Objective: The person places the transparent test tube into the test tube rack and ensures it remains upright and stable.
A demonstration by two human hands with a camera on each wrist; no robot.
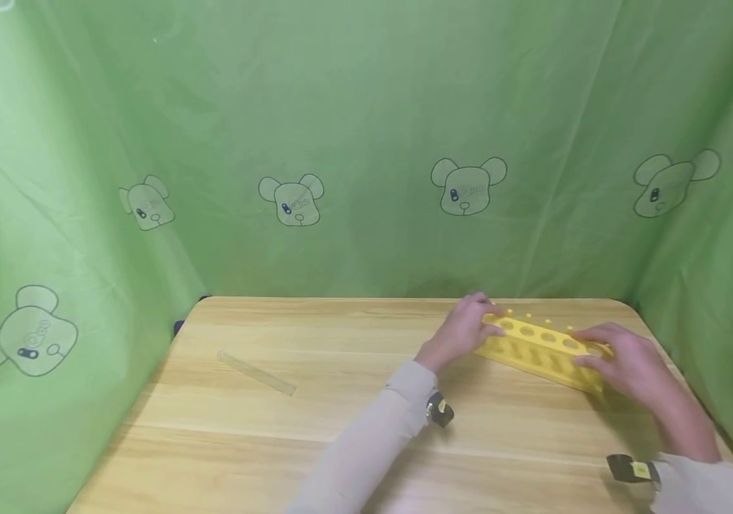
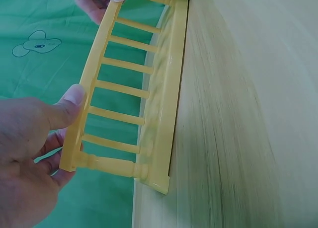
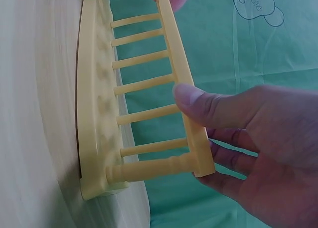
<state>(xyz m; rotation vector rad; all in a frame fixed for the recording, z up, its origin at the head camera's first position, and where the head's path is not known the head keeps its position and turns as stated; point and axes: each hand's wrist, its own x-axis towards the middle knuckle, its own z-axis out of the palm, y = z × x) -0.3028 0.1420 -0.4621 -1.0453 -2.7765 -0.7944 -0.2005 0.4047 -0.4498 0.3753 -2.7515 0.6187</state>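
Note:
A yellow test tube rack stands at the right rear of the table, slanting away from me toward the left. Its top plate has a row of round holes, with thin posts joining it to a broad base. My left hand pinches the top plate at the left end, thumb on the near side and fingers behind. At the other end my right hand grips the same plate, its thumb across the near edge. The base lies at the tabletop; whether its whole underside touches is unclear.
On the table's left half lies a clear, narrow tube-like piece, slanted. The wood-grain table is enclosed by green curtains printed with bear heads. The rack is close to the table's right edge.

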